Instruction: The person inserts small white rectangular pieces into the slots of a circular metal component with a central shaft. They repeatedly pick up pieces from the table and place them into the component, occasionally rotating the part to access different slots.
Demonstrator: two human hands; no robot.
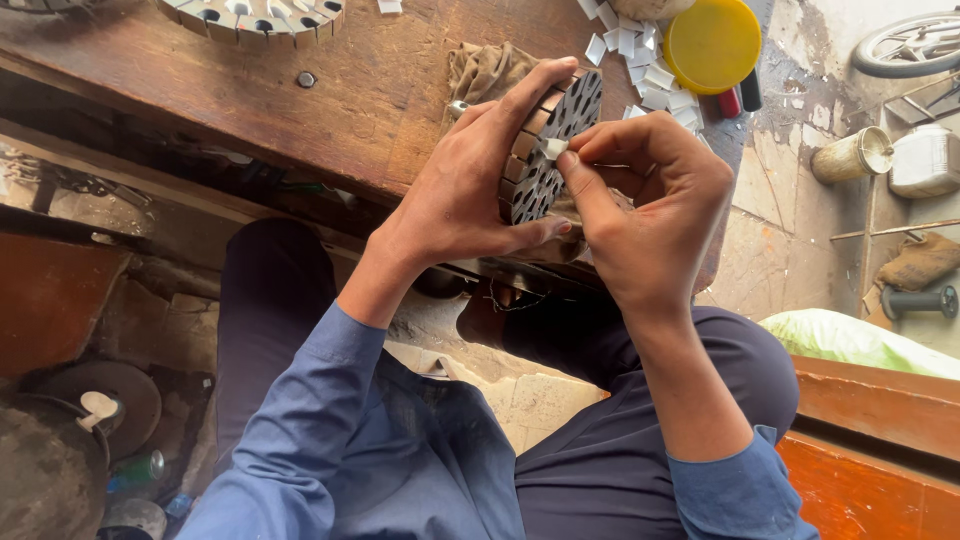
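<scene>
Workshop setting: worn wooden desk (330, 110) over a stained, cracked concrete floor (790, 230), viewed from above the seated person's lap.

Near: blue sleeves and dark trousers of the person; orange-red ledge (880, 440) at near right, with a pale green sack (850, 340) just beyond it.

Middle, at the desk's near edge:
- Left hand (460, 190): wrapped around the rim of a slotted metal stator core (545, 150), fingers over the top, thumb underneath, holding it upright on edge. Closed firmly on it.
- Right hand (650, 210): thumb and forefinger pinched on a small white paper slip (552, 148), which touches a slot on the core's face; remaining fingers curled.
- Stator core: a stack of steel laminations, so judged heavy, rigid and hard-edged; best gripped by the outer rim, as here, leaving the slotted face clear.
- Paper slip: judged very light, thin and easily creased; suits a fingertip pinch at one end.
- Brown cloth (485, 70): bunched just behind the core.

Far:
- Heap of loose white slips (650, 75) on the desk, right of the cloth.
- Yellow round lid (712, 42) beside the heap.
- Second slotted core (255, 18), far left, partly out of view.
- On the floor at right: a cream tin (850, 155), a white container (925, 160), a wheel (905, 42).
</scene>
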